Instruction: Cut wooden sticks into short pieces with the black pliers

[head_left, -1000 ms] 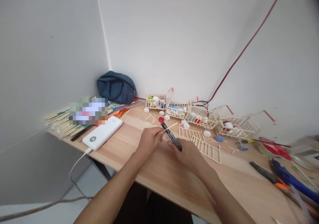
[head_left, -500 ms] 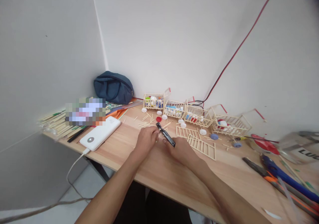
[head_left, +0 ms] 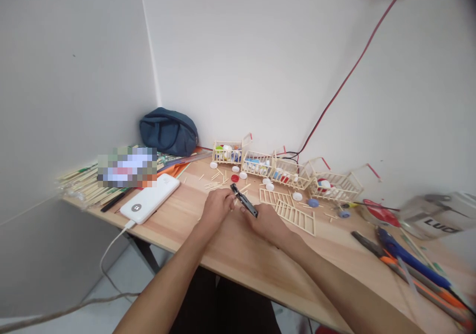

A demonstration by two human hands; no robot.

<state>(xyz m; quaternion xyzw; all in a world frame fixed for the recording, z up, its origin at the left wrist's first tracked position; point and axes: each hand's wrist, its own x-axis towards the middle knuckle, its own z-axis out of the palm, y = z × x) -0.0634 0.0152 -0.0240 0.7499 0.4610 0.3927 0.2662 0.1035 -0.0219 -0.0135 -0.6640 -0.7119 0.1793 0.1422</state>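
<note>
**Firmly gripped: black cutter held over the bench, both hands at work on it**

Closest to the body, the right hand [head_left: 266, 221] is wrapped around the rear end of a black cutter [head_left: 243, 201]. Its fingers are clamped on the handle, so the tool slants up and away toward the wall. The left hand [head_left: 219, 206] meets the cutter's front end with fingertips pinched together at the tip. Whether something small sits between them is too fine to tell. Both hands hover low over the wooden bench [head_left: 241, 259], and the cutter is raised just clear of the surface.

Just beyond the cutter's tip lie loose short sticks [head_left: 217, 185], a red cap [head_left: 234, 178] and several white caps [head_left: 242, 175]. To the right of the cutter, two flat stick lattices [head_left: 297, 216] lie on the wood, with a blue cap [head_left: 313, 202] near them. Farther behind the cutter, along the wall, stands a row of small stick carts [head_left: 256, 163] with coloured caps inside. A red wire [head_left: 334, 96] climbs the wall above them.

Left of the cutter rests a white power bank [head_left: 150, 205], and its cable [head_left: 111, 245] drops off the bench edge. Beyond it are a bundle of long sticks [head_left: 85, 185] and, in the corner, a dark blue pouch [head_left: 169, 132]. Well to the right of the cutter lie a red lid [head_left: 379, 212] and a blue-handled tool [head_left: 409, 257] beside an orange one [head_left: 427, 279]. A blurred box [head_left: 439, 220] sits at the far edge.
</note>
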